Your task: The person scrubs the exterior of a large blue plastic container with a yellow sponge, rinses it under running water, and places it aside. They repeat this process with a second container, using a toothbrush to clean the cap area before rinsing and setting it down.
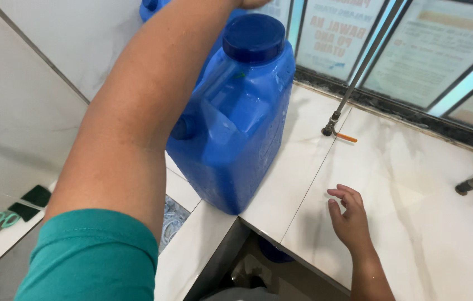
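Your right hand [351, 220] is resting on the marble desk [415, 223] just right of the blue jug [231, 122], fingers loosely curled, gripping nothing. Your left arm is reaching up past the jug's left side; that left hand is mostly going out of frame above the cap [254, 37], so I cannot tell its grip. The jug is sitting upright at the desk's corner edge, cap on. Looks like you're steadying or repositioning it; the next move likely calls for a firm hold up top and keeping the base off the edge. Right of the jug, a metal rod [359, 72] is running down to the desk. Far left of the jug, green scissors [2, 219] are lying low.
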